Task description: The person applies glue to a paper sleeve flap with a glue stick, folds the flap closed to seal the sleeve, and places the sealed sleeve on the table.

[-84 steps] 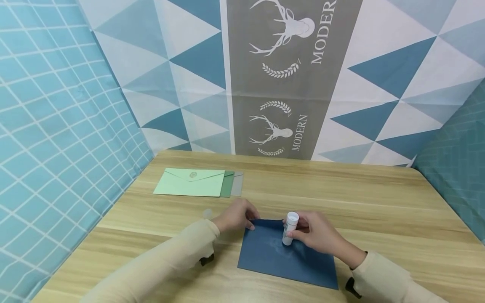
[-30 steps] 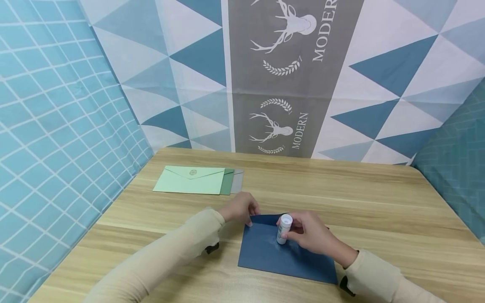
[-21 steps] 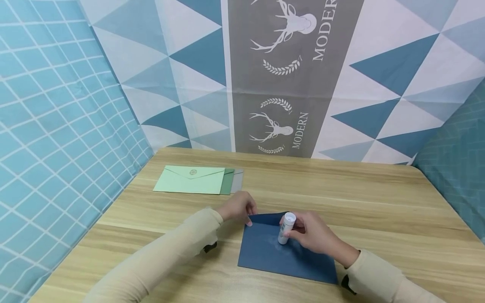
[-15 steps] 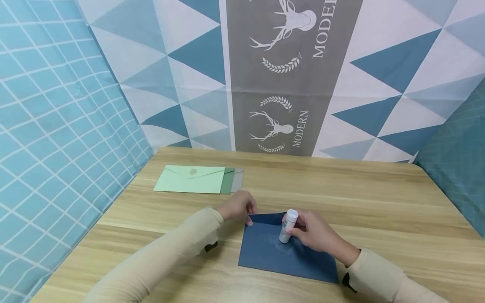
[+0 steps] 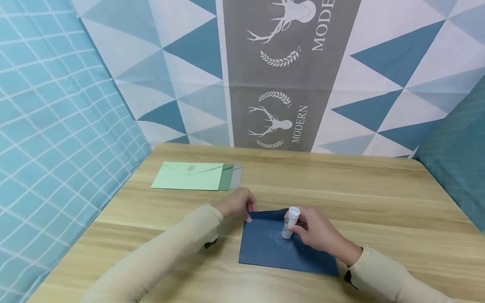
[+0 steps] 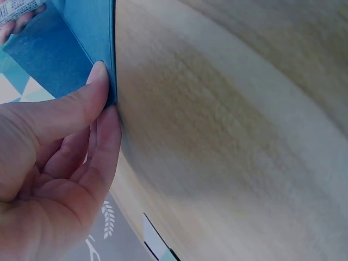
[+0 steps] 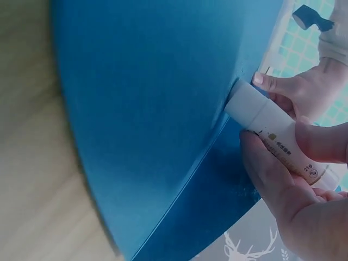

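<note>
A dark blue envelope [image 5: 265, 248] lies on the table before me, its top flap [image 5: 269, 214] raised a little along the far edge. My left hand [image 5: 238, 203] pinches the envelope's far left corner between thumb and fingers; the left wrist view shows this hand [image 6: 60, 157] close up. In my right hand [image 5: 318, 231] is a white glue stick [image 5: 289, 225], held nearly upright, its lower end against the envelope near the fold. The right wrist view shows printing on the glue stick [image 7: 272, 122]. Faint smears mark the blue paper around its tip.
A light green envelope [image 5: 189, 179] with a round seal lies at the table's back left. Beneath it, a darker green envelope [image 5: 226, 179] and a grey one [image 5: 236, 176] stick out to the right. Patterned cloth hangs behind the wooden table [image 5: 363, 189].
The glue stick has moved slightly right across the envelope over the last second. My left hand keeps its pinch on the corner. The head view has tilted down a little.
</note>
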